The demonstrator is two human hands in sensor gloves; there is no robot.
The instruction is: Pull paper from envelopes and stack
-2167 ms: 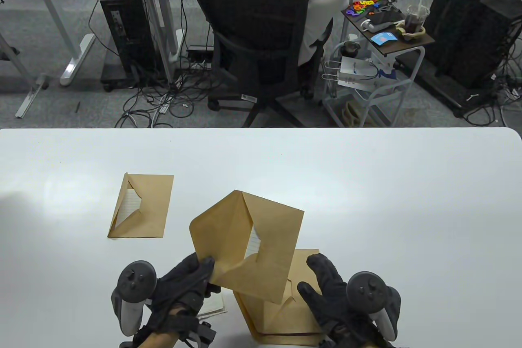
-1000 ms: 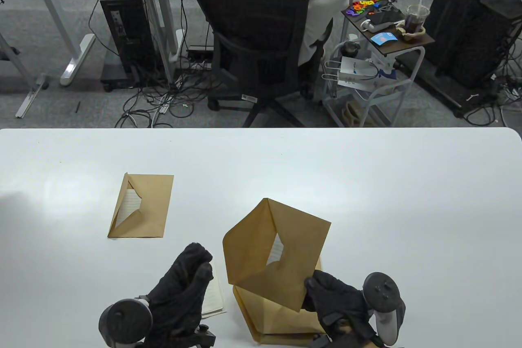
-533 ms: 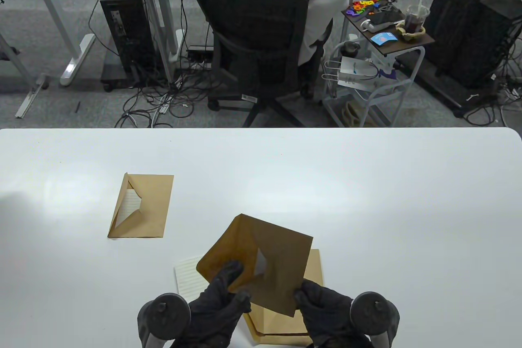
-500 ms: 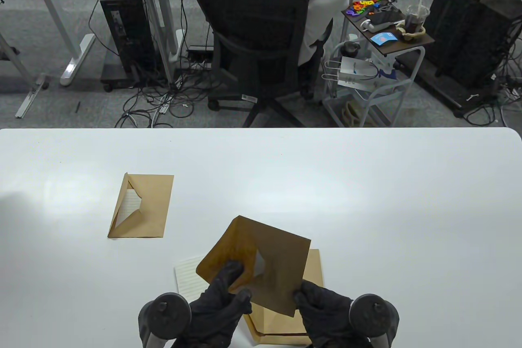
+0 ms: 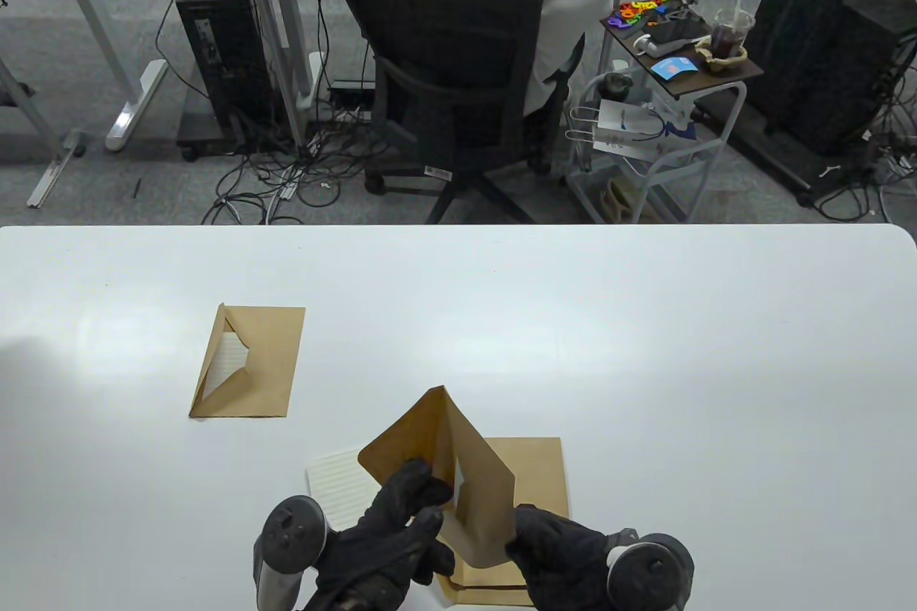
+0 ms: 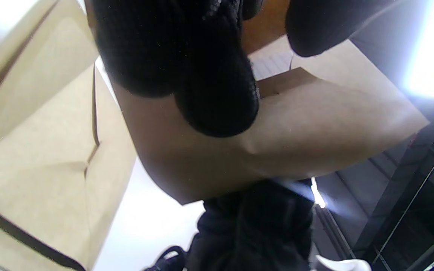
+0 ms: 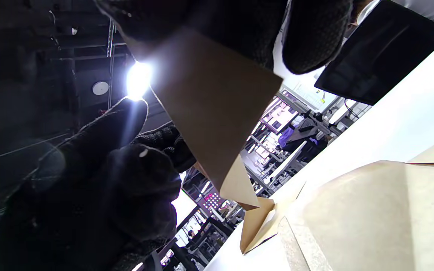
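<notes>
On the left, one envelope (image 5: 249, 364) lies flat on the surface (image 5: 645, 353), long axis away from the person. Near the front edge, both hands, left (image 5: 390, 539) and right (image 5: 555, 554), grip a raised envelope (image 5: 466, 482) standing tilted, flap open, pointing left.

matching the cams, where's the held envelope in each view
Table view: low centre, held envelope between both hands.
Left wrist view: centre, under the left fingers.
Right wrist view: upper centre, hanging from the right fingers.
Shared landmark: the empty envelopes lying beneath.
</notes>
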